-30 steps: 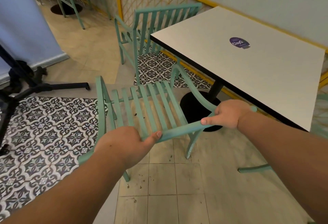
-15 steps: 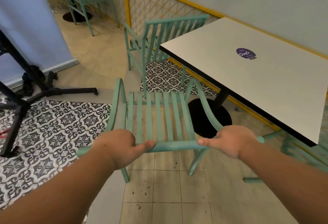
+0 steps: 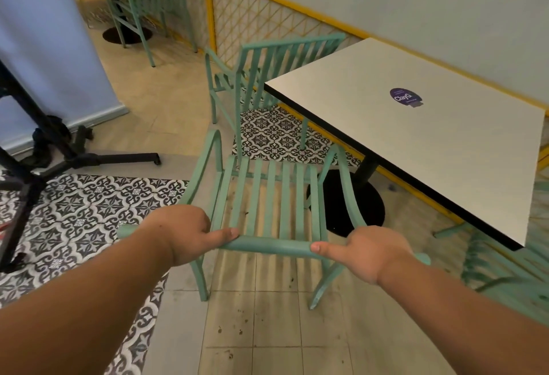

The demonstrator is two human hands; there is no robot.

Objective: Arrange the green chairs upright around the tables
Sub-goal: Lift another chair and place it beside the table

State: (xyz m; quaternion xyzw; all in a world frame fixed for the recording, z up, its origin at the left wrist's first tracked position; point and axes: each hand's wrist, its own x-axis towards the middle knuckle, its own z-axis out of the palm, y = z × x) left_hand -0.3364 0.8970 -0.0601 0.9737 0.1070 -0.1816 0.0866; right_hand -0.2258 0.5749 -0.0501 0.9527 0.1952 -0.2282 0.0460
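Note:
A green slatted metal chair stands upright in front of me, its seat facing the white square table. My left hand and my right hand both grip the top rail of its backrest, one near each end. A second green chair stands upright at the table's far left side. Part of a third green chair shows at the right edge, below the table's near corner.
The table rests on a black round base. A black stand with legs spreads over the patterned tiles at the left. More green chairs stand far back. A yellow lattice rail runs along the wall.
The chair has turned to face the table squarely and its backrest rail now lies level in my hands. The view has shifted so the table sits further right.

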